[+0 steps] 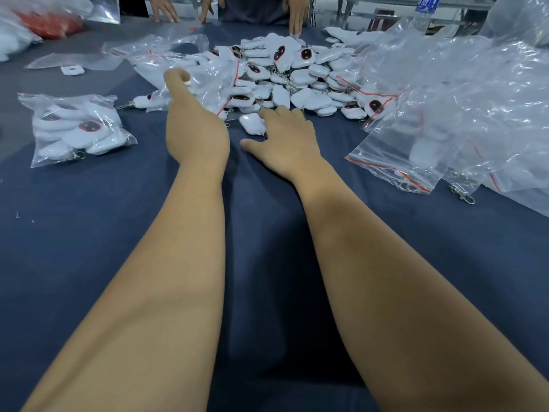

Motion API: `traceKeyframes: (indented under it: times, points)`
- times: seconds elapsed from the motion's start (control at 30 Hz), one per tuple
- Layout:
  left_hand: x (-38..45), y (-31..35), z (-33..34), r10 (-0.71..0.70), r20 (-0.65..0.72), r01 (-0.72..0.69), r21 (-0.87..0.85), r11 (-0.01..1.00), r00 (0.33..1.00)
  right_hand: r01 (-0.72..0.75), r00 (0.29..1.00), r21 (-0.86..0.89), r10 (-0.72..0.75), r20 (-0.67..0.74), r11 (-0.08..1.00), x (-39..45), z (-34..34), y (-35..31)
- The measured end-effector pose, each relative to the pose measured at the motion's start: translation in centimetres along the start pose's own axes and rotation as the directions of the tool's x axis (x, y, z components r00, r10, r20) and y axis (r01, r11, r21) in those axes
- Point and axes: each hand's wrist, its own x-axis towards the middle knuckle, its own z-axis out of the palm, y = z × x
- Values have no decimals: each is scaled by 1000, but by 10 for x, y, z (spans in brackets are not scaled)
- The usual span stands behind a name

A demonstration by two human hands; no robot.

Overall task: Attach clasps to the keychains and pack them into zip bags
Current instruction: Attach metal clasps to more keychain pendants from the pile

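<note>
Lying left, sealed zip bag (78, 129) holds white keychains (95, 145) (several).

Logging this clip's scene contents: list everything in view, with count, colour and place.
keychains: a heap too many to count, white with dark red-rimmed faces, centre far side of the table
packed bag: one, clear, holding white keychains, left of the hands
empty bags: a loose pile, clear with red zip strips, right side
clasp: one lying loose, silver, right near the bags' edge
red stuff in bag: one, far left corner, blurred
bottle: one, clear with blue label, far right
table: one, dark blue cloth
other hands: three, at the far edge
left hand: reaching to a bag at the heap's left edge
right hand: on a keychain at the heap's near edge
</note>
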Motion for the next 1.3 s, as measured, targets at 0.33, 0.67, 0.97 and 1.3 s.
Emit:
traceKeyframes:
  times: [0.33,0.67,0.97,1.3]
  points:
    - [-5,6,7,289,26,-288,-34,957,957,-128,988,177,141,-66,976,-1,-7,3]
    - [-23,24,28,162,410,-40,-290,956,897,-184,915,962,393,92,202,-4,-19,10]
    - [-13,32,22,-82,553,426,-529,733,829,-197,937,936,336,93,290,-2,-17,12]
    - [-14,26,18,137,610,305,-563,768,780,-274,919,908,364,149,318,1,-16,15]
